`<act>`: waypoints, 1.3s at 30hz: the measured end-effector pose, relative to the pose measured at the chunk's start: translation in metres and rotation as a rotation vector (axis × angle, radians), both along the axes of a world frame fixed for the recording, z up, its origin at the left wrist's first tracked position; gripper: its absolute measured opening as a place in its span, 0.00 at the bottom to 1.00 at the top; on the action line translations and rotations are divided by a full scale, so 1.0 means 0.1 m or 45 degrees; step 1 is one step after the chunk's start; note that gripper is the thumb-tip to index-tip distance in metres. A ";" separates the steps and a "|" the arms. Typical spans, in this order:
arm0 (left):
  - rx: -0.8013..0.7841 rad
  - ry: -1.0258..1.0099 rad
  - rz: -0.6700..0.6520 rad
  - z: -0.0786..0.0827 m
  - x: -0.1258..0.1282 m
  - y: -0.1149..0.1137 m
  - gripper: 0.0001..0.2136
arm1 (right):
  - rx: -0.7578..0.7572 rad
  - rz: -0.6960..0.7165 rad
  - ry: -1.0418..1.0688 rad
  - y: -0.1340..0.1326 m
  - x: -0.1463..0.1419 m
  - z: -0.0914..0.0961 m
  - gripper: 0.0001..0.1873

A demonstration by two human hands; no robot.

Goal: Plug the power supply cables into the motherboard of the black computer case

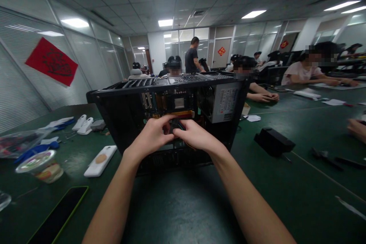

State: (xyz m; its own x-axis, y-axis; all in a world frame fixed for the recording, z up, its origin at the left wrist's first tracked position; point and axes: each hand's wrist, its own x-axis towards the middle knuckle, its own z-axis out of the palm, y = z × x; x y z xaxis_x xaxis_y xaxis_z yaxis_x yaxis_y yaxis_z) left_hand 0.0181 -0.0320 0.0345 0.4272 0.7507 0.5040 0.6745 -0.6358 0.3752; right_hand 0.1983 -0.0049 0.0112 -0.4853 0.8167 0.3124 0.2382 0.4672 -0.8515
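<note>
An open black computer case [120, 122] stands on the green table [183, 206] in front of me, its motherboard, fan and silver power supply [225, 101] showing. Both my hands reach into its lower opening. My left hand [153, 137] and my right hand [194, 135] meet fingertip to fingertip, pinched around a small dark part with coloured wires [174, 126]. What exactly they grip is hidden by the fingers.
To the left lie a white phone-shaped object [100, 160], a sealed food cup [40, 166], a dark phone [58, 215], white tools and plastic bags. A black block [273, 142] and pliers [326, 156] lie right. Several people sit at the far tables; another's hand [357, 129] shows at the right edge.
</note>
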 end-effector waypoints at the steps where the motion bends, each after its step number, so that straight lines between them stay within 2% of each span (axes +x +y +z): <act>1: 0.005 -0.004 0.015 0.00 0.01 0.00 0.25 | -0.020 0.007 0.041 0.01 -0.01 0.00 0.11; 5: 0.079 -0.044 0.042 -0.01 0.05 0.04 0.25 | -0.052 -0.011 0.170 0.06 -0.03 -0.02 0.12; 8: 0.334 -0.059 0.088 -0.09 0.08 0.11 0.25 | -0.053 -0.081 0.344 0.13 -0.04 -0.06 0.12; 12: 0.662 -0.042 0.135 -0.22 0.12 0.19 0.12 | -0.090 -0.192 0.587 0.20 -0.10 -0.11 0.16; 16: 0.801 -0.142 0.153 -0.30 0.10 0.25 0.09 | -0.076 -0.115 0.608 0.23 -0.11 -0.13 0.23; 18: 0.780 -0.132 0.161 -0.34 0.07 0.30 0.10 | 0.103 -0.256 0.482 0.24 -0.07 -0.14 0.22; 20: 0.726 -0.106 0.154 -0.40 0.03 0.37 0.11 | 0.444 -0.444 0.239 0.25 0.00 -0.16 0.21; 21: 0.700 -0.097 0.143 -0.44 0.02 0.41 0.11 | 0.627 -0.482 0.073 0.25 0.03 -0.18 0.22; 23: 0.650 -0.083 0.122 -0.52 0.00 0.49 0.11 | 0.886 -0.441 -0.288 0.26 0.08 -0.22 0.25; 24: 0.614 -0.074 0.113 -0.56 0.00 0.53 0.11 | 0.940 -0.406 -0.443 0.27 0.09 -0.24 0.24; 26: 0.493 -0.024 0.112 -0.64 -0.01 0.60 0.11 | 0.932 -0.385 -0.656 0.33 0.13 -0.31 0.21; 28: 0.336 0.074 0.130 -0.70 -0.03 0.66 0.12 | 0.833 -0.408 -0.765 0.42 0.18 -0.37 0.19; 32: 0.141 0.187 0.189 -0.79 -0.07 0.76 0.11 | 0.607 -0.513 -0.788 0.61 0.32 -0.49 0.18; 36: 0.059 0.227 0.208 -0.83 -0.07 0.82 0.12 | 0.537 -0.556 -0.826 0.65 0.37 -0.54 0.16; 39: 0.115 0.360 0.163 -0.77 -0.01 0.85 0.12 | 0.559 -0.532 -0.856 0.61 0.35 -0.53 0.15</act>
